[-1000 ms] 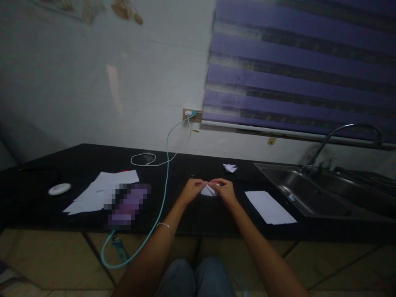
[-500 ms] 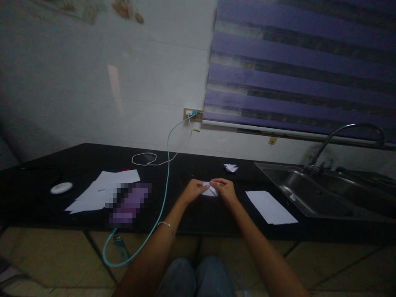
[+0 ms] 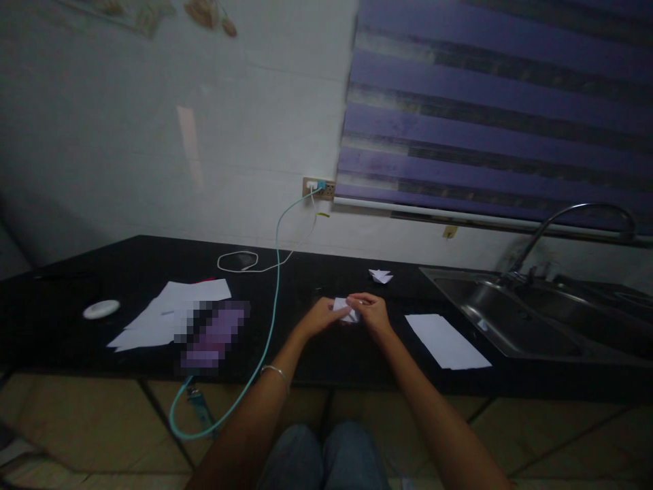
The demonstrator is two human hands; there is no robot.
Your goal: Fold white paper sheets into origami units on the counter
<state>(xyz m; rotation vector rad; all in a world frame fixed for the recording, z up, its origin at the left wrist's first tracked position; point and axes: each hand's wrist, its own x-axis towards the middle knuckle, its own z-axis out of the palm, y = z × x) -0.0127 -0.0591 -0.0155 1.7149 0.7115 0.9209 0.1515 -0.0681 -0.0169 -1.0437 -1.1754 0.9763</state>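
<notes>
A small folded piece of white paper [image 3: 343,309] is held between my two hands, just above the black counter. My left hand [image 3: 322,316] pinches its left side, with the thumb laid across the front. My right hand [image 3: 371,312] grips the right side, thumb and fingertips closed on the upper edge. Part of the paper is hidden by my fingers. Beyond my right hand lies a folded paper shape [image 3: 380,276] with pointed corners. A stack of white paper sheets [image 3: 447,341] rests to the right of my right hand.
Loose white sheets [image 3: 153,316] and a purple, partly blurred object [image 3: 217,337] lie on the left, near a white round disc [image 3: 101,309]. A teal cable [image 3: 276,292] runs from the wall outlet [image 3: 319,188] over the counter edge. A steel sink [image 3: 503,320] is at right.
My left thumb has slid along the paper toward my right hand. The paper's visible outline has changed between my fingers; the things on the counter have stayed put.
</notes>
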